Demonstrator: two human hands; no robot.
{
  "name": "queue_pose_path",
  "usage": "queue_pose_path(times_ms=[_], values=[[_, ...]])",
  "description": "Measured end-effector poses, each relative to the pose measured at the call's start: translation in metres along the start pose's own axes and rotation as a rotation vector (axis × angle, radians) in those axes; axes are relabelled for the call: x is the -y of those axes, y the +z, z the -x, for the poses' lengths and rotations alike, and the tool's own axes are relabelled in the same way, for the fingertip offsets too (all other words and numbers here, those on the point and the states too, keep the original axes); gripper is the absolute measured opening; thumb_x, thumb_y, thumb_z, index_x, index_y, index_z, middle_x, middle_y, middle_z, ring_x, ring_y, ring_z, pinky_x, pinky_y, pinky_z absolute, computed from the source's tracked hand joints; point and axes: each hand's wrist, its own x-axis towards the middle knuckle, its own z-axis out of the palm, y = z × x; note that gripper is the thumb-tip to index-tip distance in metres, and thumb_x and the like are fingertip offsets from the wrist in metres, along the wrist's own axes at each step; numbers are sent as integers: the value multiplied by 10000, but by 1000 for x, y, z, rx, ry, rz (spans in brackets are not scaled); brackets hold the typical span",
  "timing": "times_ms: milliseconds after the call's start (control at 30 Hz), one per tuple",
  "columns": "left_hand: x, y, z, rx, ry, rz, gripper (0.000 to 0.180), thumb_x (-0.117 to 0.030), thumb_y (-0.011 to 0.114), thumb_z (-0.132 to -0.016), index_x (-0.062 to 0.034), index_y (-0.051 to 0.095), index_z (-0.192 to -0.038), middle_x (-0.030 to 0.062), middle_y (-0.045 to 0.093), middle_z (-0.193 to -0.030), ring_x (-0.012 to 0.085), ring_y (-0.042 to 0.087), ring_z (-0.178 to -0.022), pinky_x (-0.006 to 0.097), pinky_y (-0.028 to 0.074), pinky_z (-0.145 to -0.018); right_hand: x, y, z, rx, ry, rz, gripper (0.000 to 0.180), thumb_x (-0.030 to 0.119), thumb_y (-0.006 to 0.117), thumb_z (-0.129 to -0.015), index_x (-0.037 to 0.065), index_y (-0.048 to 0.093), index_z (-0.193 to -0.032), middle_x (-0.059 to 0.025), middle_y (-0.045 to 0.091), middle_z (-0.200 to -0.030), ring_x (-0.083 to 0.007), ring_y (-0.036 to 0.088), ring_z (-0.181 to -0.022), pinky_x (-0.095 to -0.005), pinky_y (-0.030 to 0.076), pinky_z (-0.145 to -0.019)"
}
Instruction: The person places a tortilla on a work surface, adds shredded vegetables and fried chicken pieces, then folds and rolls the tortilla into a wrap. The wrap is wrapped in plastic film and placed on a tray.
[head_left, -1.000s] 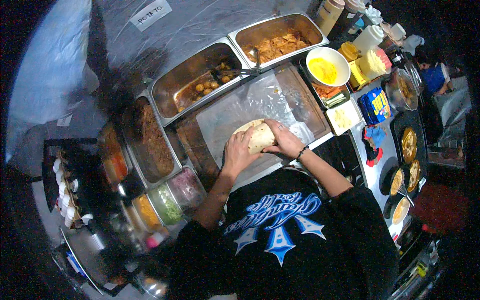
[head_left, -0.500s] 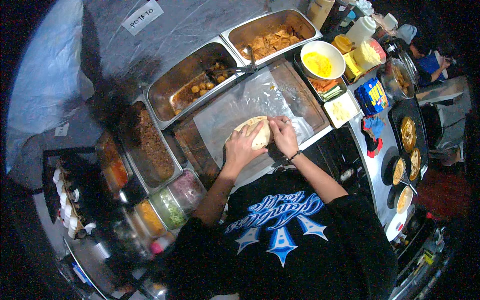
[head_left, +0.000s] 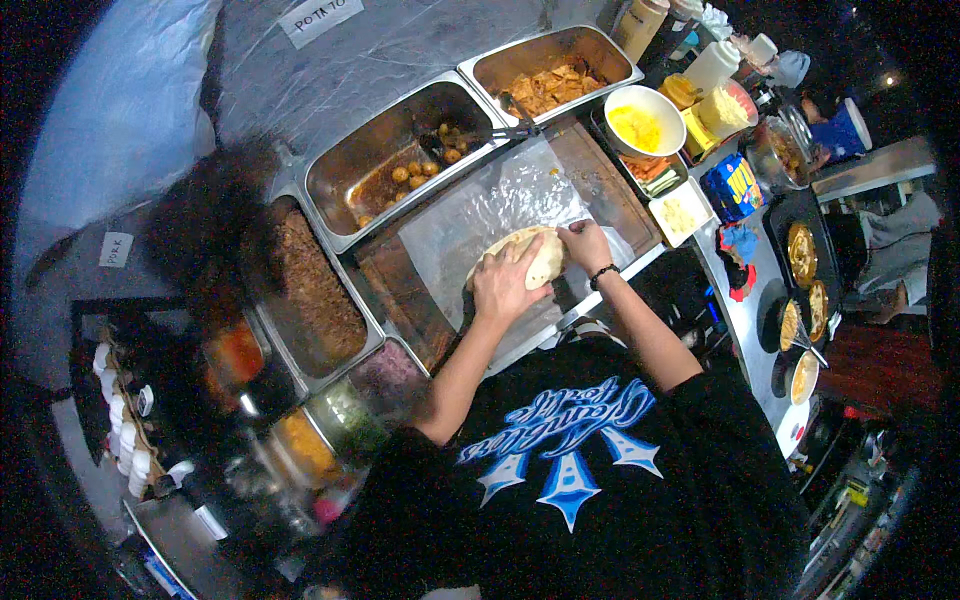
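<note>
A pale folded tortilla (head_left: 548, 262) lies on a sheet of white paper (head_left: 500, 185) over a wooden board (head_left: 610, 180). My left hand (head_left: 508, 288) holds it from the near side, fingers spread across its top and thumb along its edge. At the tortilla's right end is my right hand (head_left: 588, 250), a dark beaded bracelet on its wrist. Its fingers are curled and pinched together; what is between them is hidden. The filling inside the tortilla cannot be seen.
Beyond the board stand metal pans of small potatoes (head_left: 415, 175) and sauced meat pieces (head_left: 550, 88). Minced meat (head_left: 315, 280) fills a pan at left. A white bowl of yellow liquid (head_left: 640, 125), cut vegetables (head_left: 650, 172) and a blue packet (head_left: 735, 190) stand right, before a dark griddle (head_left: 775, 235).
The view has shifted slightly. My right hand's fingers have moved off a little to the right of the tortilla's end, while my left hand stays over the tortilla.
</note>
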Motion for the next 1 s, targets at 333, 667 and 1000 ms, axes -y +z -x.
queue_pose_path(times_ms=[333,667,1000], values=[[-11,16,-10,14,16,46,960,-571,772,-615,-386,348,-1457,107,575,-1269,394,609,-997,486,537,-807,-39,-2,-4,102,-252,-337,259,258,540,-971,22,591,-1064,-128,683,-1002,-211,638,-913,-347,493,-818],[-2,17,3,-126,23,181,888,-482,820,-609,-314,455,-1400,116,573,-1276,362,594,-1061,461,519,-862,-5,-30,14,475,-781,-158,715,283,735,-820,54,409,-1413,-157,454,-1431,-312,436,-1320,-390,356,-1087],[10,-3,30,-94,-34,71,990,-502,844,-545,-149,441,-1377,113,565,-1286,324,595,-1059,446,517,-884,22,-16,-9,729,-1344,71,1049,419,843,-663,51,281,-1469,-204,322,-1494,-394,326,-1372,-445,316,-1120]])
